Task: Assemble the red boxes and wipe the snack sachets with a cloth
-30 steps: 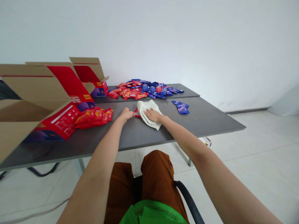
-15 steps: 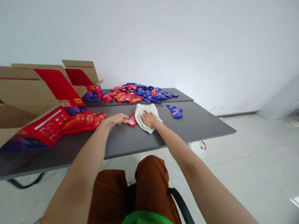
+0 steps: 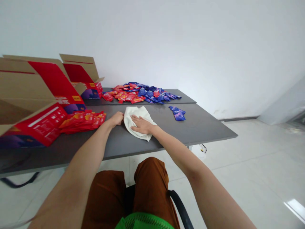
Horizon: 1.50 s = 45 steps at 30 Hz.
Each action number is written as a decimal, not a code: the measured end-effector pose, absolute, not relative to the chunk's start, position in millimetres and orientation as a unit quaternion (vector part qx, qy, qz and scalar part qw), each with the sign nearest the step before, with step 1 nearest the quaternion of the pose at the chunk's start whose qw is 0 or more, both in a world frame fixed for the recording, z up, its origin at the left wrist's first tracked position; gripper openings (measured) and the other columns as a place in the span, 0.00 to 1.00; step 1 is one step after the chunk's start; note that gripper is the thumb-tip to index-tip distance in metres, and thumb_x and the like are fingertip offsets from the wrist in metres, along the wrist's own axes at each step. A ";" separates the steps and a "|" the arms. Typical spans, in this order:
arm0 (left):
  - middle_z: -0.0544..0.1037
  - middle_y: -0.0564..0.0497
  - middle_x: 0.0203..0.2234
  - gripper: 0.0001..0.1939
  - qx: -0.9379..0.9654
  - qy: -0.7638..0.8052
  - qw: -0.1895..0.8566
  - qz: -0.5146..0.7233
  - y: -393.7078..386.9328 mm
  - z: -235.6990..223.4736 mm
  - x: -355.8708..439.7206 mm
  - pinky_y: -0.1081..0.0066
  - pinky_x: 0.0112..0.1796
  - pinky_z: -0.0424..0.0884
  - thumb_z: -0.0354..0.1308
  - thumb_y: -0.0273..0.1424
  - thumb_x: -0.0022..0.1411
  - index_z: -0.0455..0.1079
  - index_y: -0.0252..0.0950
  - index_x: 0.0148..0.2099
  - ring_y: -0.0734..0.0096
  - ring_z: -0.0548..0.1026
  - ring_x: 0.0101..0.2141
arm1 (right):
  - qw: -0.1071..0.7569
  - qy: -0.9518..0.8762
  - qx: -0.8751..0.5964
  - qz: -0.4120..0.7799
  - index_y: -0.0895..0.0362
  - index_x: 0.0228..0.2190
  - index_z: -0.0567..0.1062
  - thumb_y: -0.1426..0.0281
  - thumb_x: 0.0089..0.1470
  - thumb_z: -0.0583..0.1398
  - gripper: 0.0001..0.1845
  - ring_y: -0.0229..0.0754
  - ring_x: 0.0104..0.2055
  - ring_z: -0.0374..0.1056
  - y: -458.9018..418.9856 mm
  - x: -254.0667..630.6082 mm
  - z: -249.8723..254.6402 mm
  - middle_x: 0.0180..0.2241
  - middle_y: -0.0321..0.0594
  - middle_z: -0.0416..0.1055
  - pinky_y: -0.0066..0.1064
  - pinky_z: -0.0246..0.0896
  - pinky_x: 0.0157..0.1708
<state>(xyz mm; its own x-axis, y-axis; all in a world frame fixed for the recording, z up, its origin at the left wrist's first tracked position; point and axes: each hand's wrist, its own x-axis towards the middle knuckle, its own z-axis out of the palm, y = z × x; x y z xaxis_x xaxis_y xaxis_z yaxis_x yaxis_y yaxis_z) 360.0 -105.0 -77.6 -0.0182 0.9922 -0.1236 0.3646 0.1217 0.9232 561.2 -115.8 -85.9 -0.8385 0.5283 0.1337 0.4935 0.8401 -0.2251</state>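
Head view: white cloth (image 3: 145, 114) lies beneath the right hand's fingers (image 3: 136, 120).

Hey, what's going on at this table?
A seated person presses a folded white cloth onto the dark grey table with an open right hand. The closed left hand is at its edge. Red foil packets lie beside an open red cardboard box; a red-and-blue packet heap sits farther back.

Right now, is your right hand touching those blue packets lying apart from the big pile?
No, the right hand lies on the white cloth, away from the blue packets.
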 end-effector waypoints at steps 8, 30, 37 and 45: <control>0.57 0.56 0.08 0.08 0.525 0.614 0.469 0.357 -104.5 -70.0 359.7 0.77 0.15 0.45 0.61 0.32 0.45 0.67 0.34 0.21 0.79 0.54 0.12 | 0.057 -0.963 -0.237 0.114 0.50 0.67 0.51 0.72 0.63 0.43 0.31 0.44 0.71 0.33 -117.9 577.8 -77.3 0.69 0.34 0.41 0.51 0.29 0.67; 0.63 0.55 0.10 0.07 0.514 0.585 0.519 0.352 -99.4 -73.9 350.3 0.78 0.14 0.48 0.61 0.33 0.46 0.69 0.36 0.28 0.79 0.56 0.12 | 0.085 -0.962 -0.251 0.069 0.69 0.67 0.43 0.69 0.61 0.46 0.37 0.42 0.71 0.32 -115.1 543.7 -85.9 0.69 0.48 0.35 0.40 0.28 0.68; 0.57 0.58 0.08 0.06 0.536 0.584 0.515 0.326 -111.6 -63.8 353.2 0.78 0.15 0.48 0.60 0.22 0.42 0.65 0.33 0.20 0.83 0.50 0.12 | 0.084 -0.931 -0.335 0.114 0.62 0.67 0.49 0.72 0.62 0.41 0.33 0.42 0.70 0.38 -91.8 559.4 -80.6 0.69 0.41 0.43 0.44 0.32 0.68; 0.53 0.61 0.09 0.04 0.588 0.538 0.514 0.317 -113.2 -68.6 349.9 0.75 0.17 0.49 0.61 0.28 0.47 0.70 0.32 0.26 0.83 0.47 0.13 | 0.074 -0.885 -0.450 0.093 0.57 0.66 0.54 0.69 0.63 0.41 0.31 0.43 0.70 0.39 -65.0 562.9 -81.1 0.67 0.37 0.48 0.46 0.33 0.67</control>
<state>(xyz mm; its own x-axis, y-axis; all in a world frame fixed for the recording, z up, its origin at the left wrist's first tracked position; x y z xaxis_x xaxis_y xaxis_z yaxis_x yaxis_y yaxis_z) 349.9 -113.2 -68.6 0.2199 0.9586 -0.1812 0.3076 0.1082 0.9454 562.9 -65.0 -81.1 -0.5846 0.8099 0.0479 0.7823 0.5784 -0.2313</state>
